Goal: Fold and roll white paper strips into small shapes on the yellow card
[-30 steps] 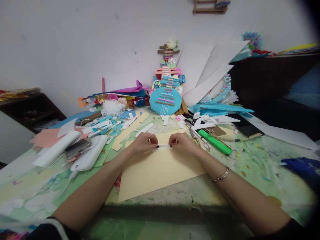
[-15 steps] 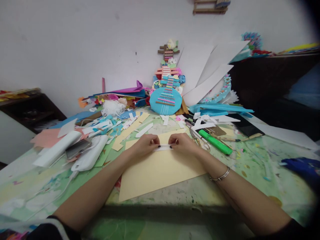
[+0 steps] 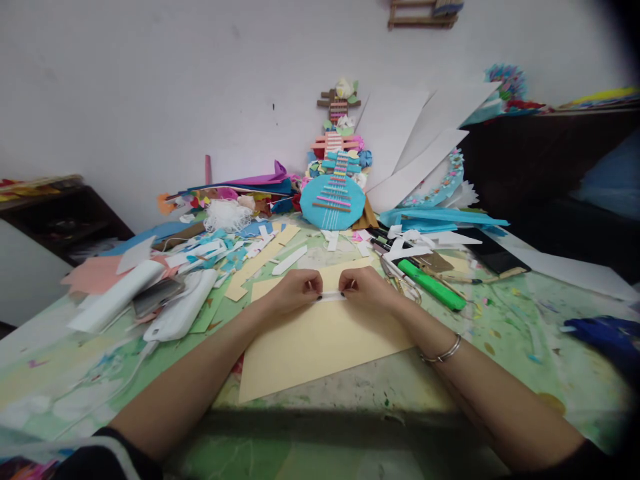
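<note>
A narrow white paper strip (image 3: pixel 332 295) stretches between my two hands, above a cream sheet of card (image 3: pixel 320 347). My left hand (image 3: pixel 299 290) pinches its left end between thumb and fingers. At the opposite end, my right hand (image 3: pixel 364 287) grips the strip in the same way. The fingers hide both ends of the strip. Beyond the left hand lies a pointed white paper piece (image 3: pixel 290 260). A bright green box cutter (image 3: pixel 431 285) rests to the right of the right hand, near a pair of scissors (image 3: pixel 407 288).
A blue paper lute (image 3: pixel 332 202) leans at the back among coloured paper scraps. At left are a white power strip (image 3: pixel 183 307) with a cable and a phone (image 3: pixel 157 297). A black tablet-like slab (image 3: pixel 493 252) and a dark blue cloth (image 3: pixel 603 333) lie at right.
My left fingers have shifted slightly along the strip. Otherwise both hands hold nearly the same place, and the whole view has moved a few pixels.
</note>
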Available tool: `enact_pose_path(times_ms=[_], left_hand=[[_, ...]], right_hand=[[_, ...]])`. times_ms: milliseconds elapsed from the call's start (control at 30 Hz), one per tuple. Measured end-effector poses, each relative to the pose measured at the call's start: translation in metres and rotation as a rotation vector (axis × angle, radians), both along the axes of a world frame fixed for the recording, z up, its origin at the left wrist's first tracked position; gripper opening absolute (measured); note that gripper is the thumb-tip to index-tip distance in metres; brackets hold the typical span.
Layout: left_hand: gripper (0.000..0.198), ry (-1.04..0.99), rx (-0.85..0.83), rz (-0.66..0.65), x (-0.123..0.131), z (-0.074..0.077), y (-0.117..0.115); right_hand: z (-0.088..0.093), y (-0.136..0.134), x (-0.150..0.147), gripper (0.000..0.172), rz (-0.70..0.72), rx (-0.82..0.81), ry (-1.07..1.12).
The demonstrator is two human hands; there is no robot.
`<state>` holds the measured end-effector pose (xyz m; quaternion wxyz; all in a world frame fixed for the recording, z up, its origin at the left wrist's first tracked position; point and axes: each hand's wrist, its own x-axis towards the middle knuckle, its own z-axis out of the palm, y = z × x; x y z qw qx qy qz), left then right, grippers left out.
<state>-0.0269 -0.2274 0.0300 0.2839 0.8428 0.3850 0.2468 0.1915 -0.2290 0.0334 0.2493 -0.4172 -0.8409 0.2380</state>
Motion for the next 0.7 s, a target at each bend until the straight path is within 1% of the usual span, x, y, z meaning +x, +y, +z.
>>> enact_pose_path(times_ms=[133, 233, 333, 567, 700], left_hand=[[0.013, 0.046, 0.116, -0.068, 0.001, 0.006, -0.002], [0.022, 0.098, 0.189, -0.146, 0.001, 0.009, -0.005], [0.026, 0.142, 0.223, -0.173, 0.0, 0.012, -0.01], [0.017, 0.196, 0.305, -0.207, -0.002, 0.018, -0.013], [0.014, 0.236, 0.349, -0.203, -0.003, 0.021, -0.013]], right_hand=[[-0.002, 0.004, 0.002, 0.025, 0.083, 0.061, 0.005], [0.0, 0.005, 0.003, 0.024, 0.195, 0.119, -0.048], [0.003, 0.004, 0.005, 0.023, 0.27, 0.158, -0.073], [0.008, -0.003, 0.008, 0.03, 0.308, 0.225, -0.126], [0.008, -0.003, 0.007, 0.024, 0.273, 0.181, -0.128]])
